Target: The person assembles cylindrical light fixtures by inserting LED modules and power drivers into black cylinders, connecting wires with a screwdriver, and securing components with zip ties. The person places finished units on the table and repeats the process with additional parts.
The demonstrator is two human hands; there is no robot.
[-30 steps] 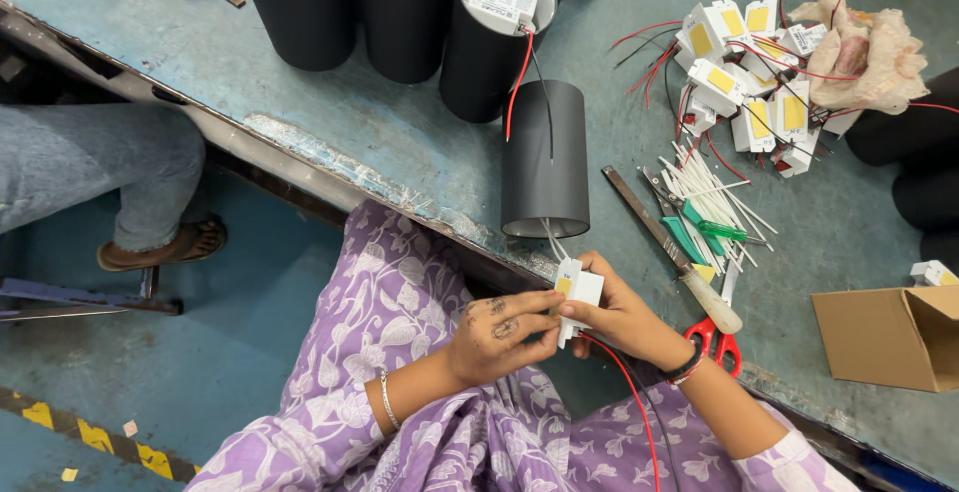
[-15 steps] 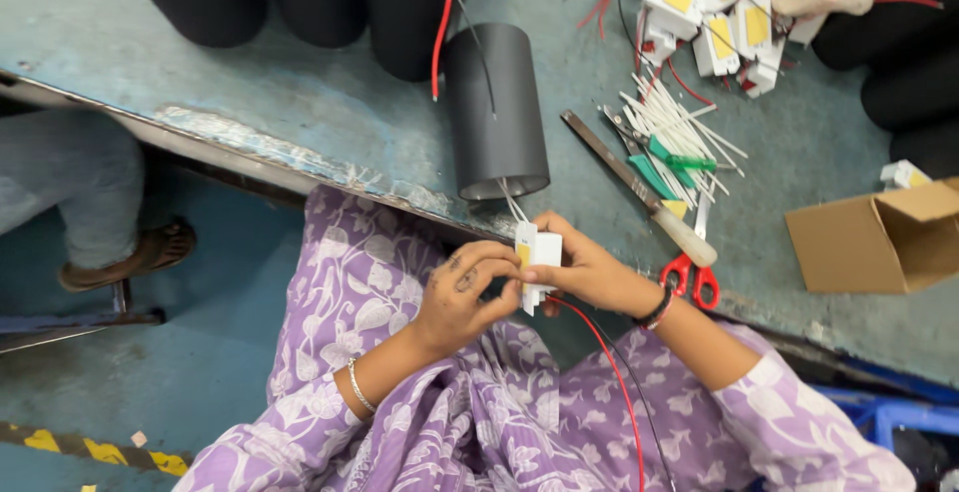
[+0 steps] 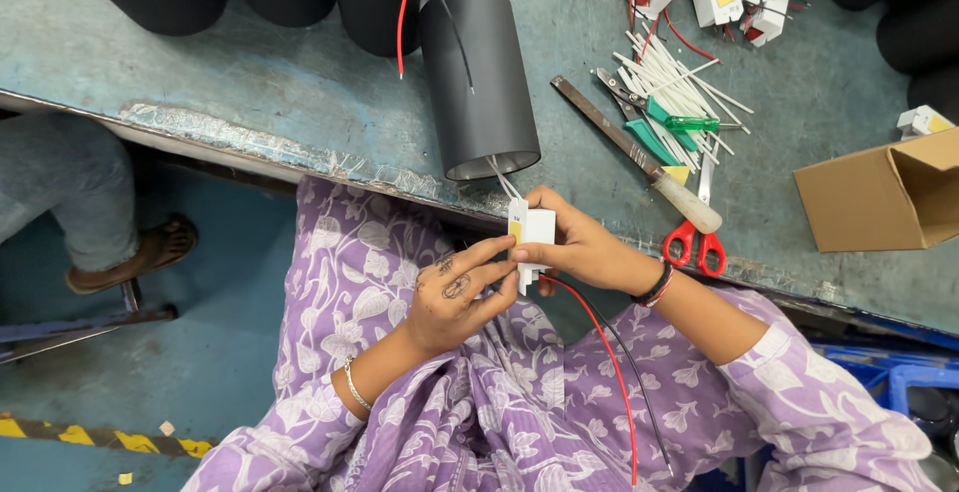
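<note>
White plastic driver box (image 3: 532,234) sits pinched between your left hand (image 3: 462,297) and right hand (image 3: 584,247), fingers closed, at the bench edge; its leads enter the black cylinder housing (image 3: 478,80), not yet seated inside.

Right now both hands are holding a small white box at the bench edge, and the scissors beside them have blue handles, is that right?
Not quite. The scissors have red handles, as the head view shows. The rest holds: both the left hand and right hand hold the small white box at the bench edge.
</note>
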